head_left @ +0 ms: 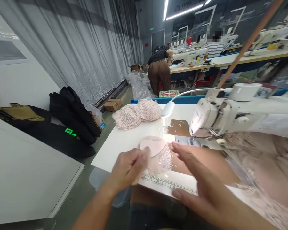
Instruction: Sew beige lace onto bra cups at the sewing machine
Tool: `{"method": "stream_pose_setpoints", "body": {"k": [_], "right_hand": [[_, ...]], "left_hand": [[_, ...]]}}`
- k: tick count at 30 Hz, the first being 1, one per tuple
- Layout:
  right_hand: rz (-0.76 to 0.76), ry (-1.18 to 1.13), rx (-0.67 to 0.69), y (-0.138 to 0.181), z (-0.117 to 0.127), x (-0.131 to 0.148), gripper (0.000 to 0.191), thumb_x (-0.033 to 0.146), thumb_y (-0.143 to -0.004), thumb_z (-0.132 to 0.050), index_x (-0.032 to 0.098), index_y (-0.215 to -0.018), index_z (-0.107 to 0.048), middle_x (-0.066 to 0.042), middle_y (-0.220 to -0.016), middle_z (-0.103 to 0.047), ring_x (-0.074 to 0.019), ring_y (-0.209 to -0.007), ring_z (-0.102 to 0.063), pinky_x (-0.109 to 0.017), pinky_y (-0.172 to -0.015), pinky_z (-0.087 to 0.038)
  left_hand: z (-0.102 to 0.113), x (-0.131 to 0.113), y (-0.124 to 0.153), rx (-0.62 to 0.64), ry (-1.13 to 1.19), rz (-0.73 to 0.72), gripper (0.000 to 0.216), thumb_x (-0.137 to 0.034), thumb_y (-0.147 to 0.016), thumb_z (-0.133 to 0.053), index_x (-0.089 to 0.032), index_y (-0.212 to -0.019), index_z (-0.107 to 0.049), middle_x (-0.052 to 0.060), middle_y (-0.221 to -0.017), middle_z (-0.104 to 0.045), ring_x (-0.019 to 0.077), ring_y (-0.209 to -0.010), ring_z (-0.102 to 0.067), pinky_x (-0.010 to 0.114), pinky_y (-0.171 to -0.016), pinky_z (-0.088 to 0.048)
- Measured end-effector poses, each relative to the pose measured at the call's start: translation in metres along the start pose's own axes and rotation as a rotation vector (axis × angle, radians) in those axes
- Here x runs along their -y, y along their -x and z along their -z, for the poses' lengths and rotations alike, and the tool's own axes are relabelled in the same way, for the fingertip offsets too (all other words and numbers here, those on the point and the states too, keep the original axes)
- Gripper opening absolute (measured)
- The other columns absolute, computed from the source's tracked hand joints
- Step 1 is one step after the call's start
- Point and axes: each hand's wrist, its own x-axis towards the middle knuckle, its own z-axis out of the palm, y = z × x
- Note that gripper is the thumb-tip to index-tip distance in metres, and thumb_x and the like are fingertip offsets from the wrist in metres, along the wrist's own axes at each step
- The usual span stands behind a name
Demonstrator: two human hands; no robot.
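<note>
A pale pink lace cup piece (159, 159) with a smooth oval pad (153, 145) lies at the front of the white sewing table (105, 156). My left hand (131, 167) has its fingers curled closed at the left edge of that piece; motion blurs the fingertips. Over the table's front edge, to the right of the lace, my right hand (201, 185) is open, thumb and fingers spread, holding nothing. The sewing machine (204, 118), its lamp lit, stands beyond my right hand. Two stacks of lace cups (128, 116) sit at the table's far left.
A printed ruler scale (168, 183) runs along the front edge. More lace fabric (261, 166) is heaped at the right. A white lamp (168, 108) on a bent neck stands behind. Dark bags (72, 111) lie left, and people (159, 68) are at the far tables.
</note>
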Motion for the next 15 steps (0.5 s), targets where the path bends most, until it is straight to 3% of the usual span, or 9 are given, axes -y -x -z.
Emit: {"method": "stream_pose_setpoints", "body": {"k": [1,3,5,7,9,12,13,15], "right_hand": [[-0.011,-0.056,0.016,-0.006,-0.006,0.008,0.083,0.034,-0.077,-0.06,0.021,-0.147,-0.017,-0.015,-0.143,-0.038,-0.0329,-0.128,-0.04,-0.048,-0.098,-0.043],[-0.118,-0.231,-0.022,-0.016,-0.017,0.013,0.066,0.019,-0.079,-0.048,0.02,-0.142,-0.03,-0.013,-0.128,-0.054,-0.027,-0.116,-0.051,-0.042,-0.094,-0.045],[-0.307,-0.467,-0.053,-0.019,-0.024,0.007,0.044,0.013,-0.075,-0.042,0.02,-0.116,-0.056,-0.005,-0.093,-0.066,-0.0205,-0.084,-0.062,-0.032,-0.072,-0.051],[-0.461,-0.717,-0.083,-0.014,-0.027,-0.001,0.025,0.016,-0.075,-0.041,0.018,-0.087,-0.063,0.0,-0.07,-0.06,-0.0165,-0.066,-0.057,-0.026,-0.059,-0.047],[-0.556,-0.963,-0.065,-0.002,-0.027,-0.006,0.019,0.024,-0.08,-0.046,0.017,-0.085,-0.062,-0.001,-0.069,-0.06,-0.017,-0.066,-0.057,-0.027,-0.06,-0.047],[-0.669,-1.168,0.026,0.028,-0.014,-0.008,0.036,0.041,-0.082,-0.057,0.015,-0.106,-0.06,-0.006,-0.081,-0.066,-0.0222,-0.073,-0.063,-0.033,-0.066,-0.05],[-0.694,-1.123,0.012,0.04,-0.006,-0.009,0.041,0.045,-0.082,-0.058,0.014,-0.11,-0.058,-0.007,-0.083,-0.067,-0.0233,-0.072,-0.064,-0.035,-0.064,-0.052],[-0.655,-0.787,-0.138,0.066,0.014,-0.013,0.041,0.047,-0.089,-0.048,0.016,-0.116,-0.057,-0.01,-0.088,-0.067,-0.0232,-0.072,-0.064,-0.037,-0.063,-0.053]], "left_hand": [[-0.009,-0.009,-0.002,0.088,0.092,-0.008,0.032,-0.035,-0.091,-0.044,-0.017,-0.066,-0.044,-0.004,-0.059,-0.038,0.0079,-0.054,-0.035,0.021,-0.051,-0.029],[-0.026,-0.02,-0.008,0.203,0.288,0.018,0.035,-0.039,-0.091,-0.044,-0.017,-0.064,-0.04,-0.004,-0.059,-0.035,0.0075,-0.053,-0.032,0.02,-0.05,-0.028],[-0.039,-0.024,-0.017,0.258,0.442,0.081,0.037,-0.042,-0.09,-0.044,-0.017,-0.064,-0.039,-0.005,-0.057,-0.035,0.007,-0.052,-0.031,0.019,-0.049,-0.028],[-0.049,-0.021,-0.028,0.295,0.484,0.125,0.037,-0.045,-0.09,-0.044,-0.017,-0.066,-0.041,-0.005,-0.055,-0.037,0.007,-0.05,-0.034,0.019,-0.049,-0.029],[-0.059,-0.014,-0.039,0.288,0.374,0.08,0.034,-0.045,-0.09,-0.043,-0.016,-0.072,-0.048,-0.004,-0.058,-0.043,0.0088,-0.054,-0.04,0.02,-0.052,-0.035],[-0.073,0.006,-0.049,0.222,-0.05,-0.089,0.028,-0.041,-0.089,-0.045,-0.017,-0.097,-0.058,0.005,-0.087,-0.059,0.018,-0.083,-0.054,0.032,-0.078,-0.045],[-0.076,0.016,-0.05,0.213,-0.209,-0.129,0.029,-0.039,-0.089,-0.046,-0.017,-0.105,-0.058,0.008,-0.1,-0.06,0.022,-0.096,-0.053,0.037,-0.088,-0.043],[-0.076,0.038,-0.046,0.242,-0.447,-0.138,0.031,-0.036,-0.087,-0.048,-0.018,-0.109,-0.059,0.011,-0.118,-0.057,0.0273,-0.111,-0.049,0.045,-0.096,-0.039]]}}
